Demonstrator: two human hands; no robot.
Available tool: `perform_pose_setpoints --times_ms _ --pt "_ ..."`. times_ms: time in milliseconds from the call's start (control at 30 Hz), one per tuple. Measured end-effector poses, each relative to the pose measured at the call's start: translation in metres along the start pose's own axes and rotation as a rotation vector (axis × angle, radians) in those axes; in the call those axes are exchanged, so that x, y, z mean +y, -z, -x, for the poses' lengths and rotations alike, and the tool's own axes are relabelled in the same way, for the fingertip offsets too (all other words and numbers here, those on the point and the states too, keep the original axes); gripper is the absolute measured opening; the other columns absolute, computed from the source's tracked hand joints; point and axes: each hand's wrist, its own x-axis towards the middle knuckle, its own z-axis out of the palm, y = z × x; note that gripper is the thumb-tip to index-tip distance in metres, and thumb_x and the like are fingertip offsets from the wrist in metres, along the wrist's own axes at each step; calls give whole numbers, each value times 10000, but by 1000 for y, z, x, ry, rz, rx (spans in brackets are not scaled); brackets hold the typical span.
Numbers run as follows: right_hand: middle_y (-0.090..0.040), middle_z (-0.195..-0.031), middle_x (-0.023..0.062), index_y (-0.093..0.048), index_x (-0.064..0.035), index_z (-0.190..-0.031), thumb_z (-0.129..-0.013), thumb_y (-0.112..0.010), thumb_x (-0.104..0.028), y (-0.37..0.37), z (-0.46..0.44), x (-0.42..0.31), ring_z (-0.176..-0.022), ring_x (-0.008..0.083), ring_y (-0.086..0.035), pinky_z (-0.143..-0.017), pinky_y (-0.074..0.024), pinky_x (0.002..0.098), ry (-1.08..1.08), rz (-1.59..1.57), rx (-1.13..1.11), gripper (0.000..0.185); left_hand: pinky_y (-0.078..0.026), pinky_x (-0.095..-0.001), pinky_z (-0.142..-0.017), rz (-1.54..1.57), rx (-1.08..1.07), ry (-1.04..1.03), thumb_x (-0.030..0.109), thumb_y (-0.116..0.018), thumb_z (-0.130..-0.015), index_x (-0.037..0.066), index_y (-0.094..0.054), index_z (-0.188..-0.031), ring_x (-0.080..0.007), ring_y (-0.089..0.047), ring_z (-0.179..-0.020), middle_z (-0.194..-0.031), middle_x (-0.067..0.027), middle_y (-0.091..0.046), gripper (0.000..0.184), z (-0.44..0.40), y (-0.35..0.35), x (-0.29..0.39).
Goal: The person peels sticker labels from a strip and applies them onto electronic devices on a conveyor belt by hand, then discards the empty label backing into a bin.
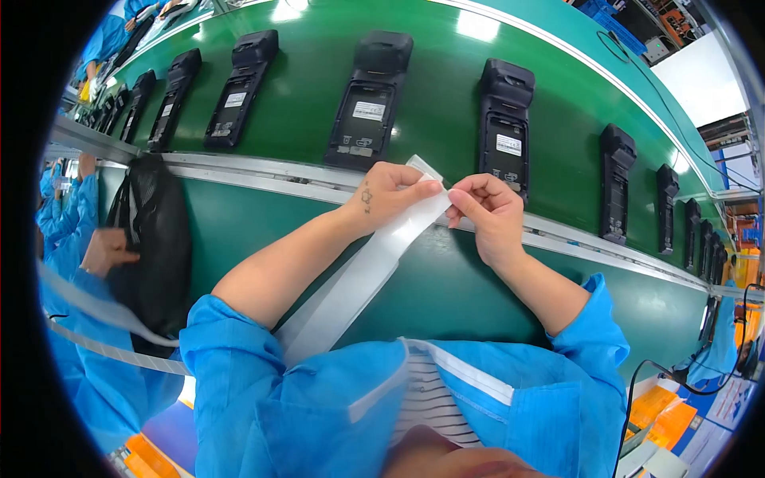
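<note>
My left hand grips a long, pale, shiny strip near its upper end, thumb on top. The strip looks like label backing and hangs down toward my body. At its upper right edge, my right hand is closed in a pinch. Whether a separate piece is between those fingertips is too small to tell. Just beyond my hands, dark handheld terminals lie on a green belt. One terminal is past my left hand and another past my right, both with an exposed recess holding a white sticker.
Several more terminals line the green belt on both sides. A metal rail separates it from my green worktop. At left are a black bag, a co-worker's hand and another pale strip.
</note>
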Motion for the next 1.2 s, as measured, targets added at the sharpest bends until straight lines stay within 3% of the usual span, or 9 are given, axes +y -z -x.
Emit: perform_pose_setpoints --times_ms 100,200,300,400,467,567,767,1200 --pt "-588 -723 57 -571 7 -823 -775 -624 -24 6 -4 2 -600 91 -547 -536 -449 209 61 94 65 78 -439 -240 -649 13 11 -141 242 -614 -796 4 -614 -909 -93 -555 -724 -791 -39 -610 264 0 -10 8" --pt "-590 -725 50 -578 3 -814 -775 -621 -20 10 -4 1 -608 88 -549 -548 -452 210 109 194 115 62 -424 -228 -726 -64 -82 -156 208 -630 -783 0 -582 -982 -88 -546 -804 -889 -47 -604 293 -1 -8 2" --pt "-592 -729 53 -580 5 -812 -778 -617 -23 18 -9 -2 -622 89 -556 -567 -459 212 259 253 168 58 -427 -223 -709 -31 -109 -66 199 -635 -781 -3 -592 -964 -86 -551 -789 -872 -53 -612 276 -1 -11 3" --pt "-593 -706 51 -584 6 -808 -778 -625 -53 44 -35 -29 -619 95 -563 -582 -467 213 367 293 301 77 -453 -230 -676 -69 -119 -110 187 -639 -779 -9 -595 -944 -104 -581 -758 -860 -70 -619 260 -5 -12 -4" --pt "-587 -667 43 -590 1 -786 -761 -650 -95 88 -66 -44 -579 92 -555 -540 -465 209 306 466 314 115 -472 -236 -646 16 -137 -60 178 -638 -779 -11 -598 -929 -120 -600 -731 -846 -81 -621 245 -6 -15 -2" --pt "-582 -636 36 -598 4 -758 -729 -683 -137 111 -79 -53 -549 84 -547 -494 -457 204 -19 567 125 167 -459 -237 -648 71 -137 2 174 -630 -782 4 -617 -915 -106 -585 -729 -836 -66 -625 216 -6 -18 0" --pt "-579 -600 39 -619 20 -724 -704 -695 -144 107 -85 -52 -513 76 -537 -461 -458 199 -55 754 114 182 -465 -226 -613 38 -136 -43 174 -627 -785 3 -613 -906 -113 -596 -698 -807 -72 -625 211 -10 -24 -3" --pt "-581 -602 45 -618 32 -727 -718 -692 -149 108 -89 -51 -493 73 -524 -442 -454 197 -70 806 109 195 -481 -221 -573 63 -147 -20 191 -616 -794 0 -584 -919 -118 -613 -665 -784 -99 -626 231 -14 -37 0"
